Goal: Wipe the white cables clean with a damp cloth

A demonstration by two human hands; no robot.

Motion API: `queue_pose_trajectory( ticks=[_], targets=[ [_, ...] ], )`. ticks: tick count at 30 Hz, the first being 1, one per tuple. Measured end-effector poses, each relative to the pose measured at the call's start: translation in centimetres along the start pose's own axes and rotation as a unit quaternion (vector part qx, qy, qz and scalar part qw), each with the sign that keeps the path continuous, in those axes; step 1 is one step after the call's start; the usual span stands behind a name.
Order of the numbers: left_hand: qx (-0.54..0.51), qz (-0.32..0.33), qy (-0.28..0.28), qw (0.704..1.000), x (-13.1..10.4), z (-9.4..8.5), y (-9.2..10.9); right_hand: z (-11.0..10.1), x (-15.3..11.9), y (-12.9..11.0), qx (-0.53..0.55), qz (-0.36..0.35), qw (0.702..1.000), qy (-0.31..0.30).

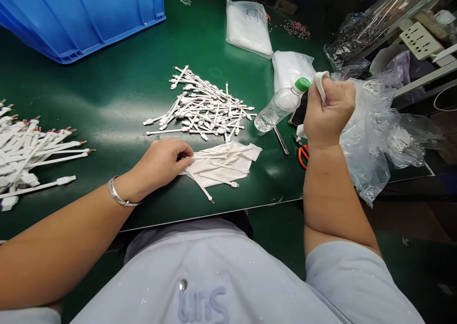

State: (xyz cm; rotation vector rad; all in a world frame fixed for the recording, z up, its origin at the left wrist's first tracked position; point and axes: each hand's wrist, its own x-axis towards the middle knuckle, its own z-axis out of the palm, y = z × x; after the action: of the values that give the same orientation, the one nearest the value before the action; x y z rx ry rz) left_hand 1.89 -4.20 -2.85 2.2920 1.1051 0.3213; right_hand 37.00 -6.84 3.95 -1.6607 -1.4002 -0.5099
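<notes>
My left hand point(166, 159) rests at the left end of a whitish cloth point(239, 157), thumb and fingers pinched at its edge; what lies between the fingertips is too small to tell. Several thin white cables point(202, 187) lie on the cloth, one sticking out past its front edge. My right hand point(330, 107) is raised at the right, closed around a folded white cloth point(320, 86), part of which loops out above the fist. Behind the whitish cloth a pile of short white cables point(207, 106) is spread on the green table point(117, 95).
A clear bottle point(278, 107) with a green cap leans beside the right hand. Red-handled pliers point(303, 156) and a metal tool point(281, 140) lie nearby. Another cable pile point(32, 152) is at left, a blue bin point(89, 14) behind, plastic bags point(364, 138) at right.
</notes>
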Motion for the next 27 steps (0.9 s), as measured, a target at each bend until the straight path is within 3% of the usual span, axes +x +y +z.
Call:
queue_pose_trajectory(
  ticks=[5,7,9,11,12,13,16,19,21,24,27],
  targets=[
    [-0.009,-0.011,-0.011,1.0,0.2,-0.2,0.2,1.7,1.1,-0.3,-0.039,0.001,0.996,-0.08],
    [-0.019,-0.008,-0.016,1.0,0.1,-0.3,0.3,2.4,1.1,0.1,-0.027,0.006,0.998,-0.059],
    [-0.028,-0.006,-0.022,0.999,0.0,-0.5,0.2,3.1,1.0,1.3,0.019,0.026,0.999,0.009],
    [-0.035,-0.004,-0.027,0.999,0.0,-0.6,0.2,3.8,0.8,3.2,0.105,0.115,0.981,0.112],
    [-0.038,-0.004,-0.029,0.999,-0.1,-0.6,0.1,4.1,0.7,4.3,0.152,0.186,0.958,0.159],
    [-0.039,-0.004,-0.029,0.999,-0.1,-0.6,0.1,4.4,0.6,5.3,0.19,0.27,0.927,0.178],
    [-0.039,-0.005,-0.025,0.999,0.0,-0.6,0.0,4.6,0.4,7.4,0.216,0.358,0.892,0.171],
    [-0.04,-0.004,-0.021,0.999,0.0,-0.5,0.1,4.0,0.1,6.5,0.218,0.325,0.902,0.182],
    [-0.044,-0.005,-0.022,0.999,0.0,-0.5,0.1,3.5,-0.1,4.7,0.19,0.228,0.941,0.161],
    [-0.052,-0.008,-0.028,0.998,-0.1,-0.5,0.1,3.2,-0.1,2.3,0.094,0.068,0.992,0.054],
    [-0.052,-0.012,-0.031,0.998,-0.1,-0.5,0.1,3.1,0.7,2.1,0.032,0.032,0.999,-0.012]
  ],
)
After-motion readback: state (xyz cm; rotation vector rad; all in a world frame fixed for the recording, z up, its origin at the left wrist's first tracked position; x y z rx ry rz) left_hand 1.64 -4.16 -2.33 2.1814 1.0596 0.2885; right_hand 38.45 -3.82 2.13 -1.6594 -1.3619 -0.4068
